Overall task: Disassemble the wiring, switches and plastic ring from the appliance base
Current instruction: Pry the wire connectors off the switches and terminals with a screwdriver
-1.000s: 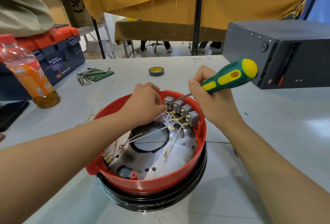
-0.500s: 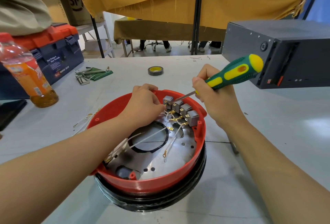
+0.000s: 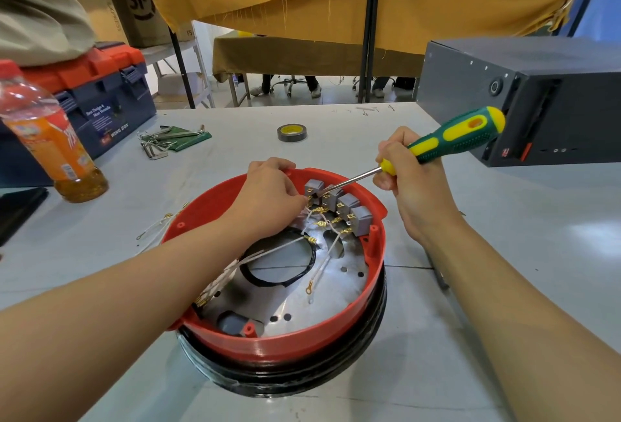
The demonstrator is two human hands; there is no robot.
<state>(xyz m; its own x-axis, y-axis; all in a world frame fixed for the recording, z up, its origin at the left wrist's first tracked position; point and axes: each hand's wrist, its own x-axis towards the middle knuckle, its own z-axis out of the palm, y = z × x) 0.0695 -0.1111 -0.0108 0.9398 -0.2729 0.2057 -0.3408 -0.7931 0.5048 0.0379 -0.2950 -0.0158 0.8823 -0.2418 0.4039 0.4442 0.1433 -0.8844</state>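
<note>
Our right hand [image 3: 415,183] grips the green-and-yellow-handled screwdriver [image 3: 437,141] near the front of its handle, and over the last second we have lifted the handle a little higher and further right while the steel tip has stayed at the leftmost of the four small grey block switches [image 3: 332,201] mounted along the far inner wall. Our left hand [image 3: 268,198] has its fingers curled at that same switch, seemingly pinching a brass terminal or wire end just beside the tip; exactly what is pinched is hidden by the knuckles. It has barely shifted, only settling closer against the red rim.

We read this as levering a connector off the first switch, so the switches are all still seated. The thin white wires with brass terminals [image 3: 316,253] lie partly loose across the perforated metal plate, some ends already free. The red plastic ring [image 3: 279,344] still sits on the round black appliance base [image 3: 285,378], which stands in the middle of the grey table [image 3: 504,236]. A few detached wires rest on the table left of the ring.
</note>
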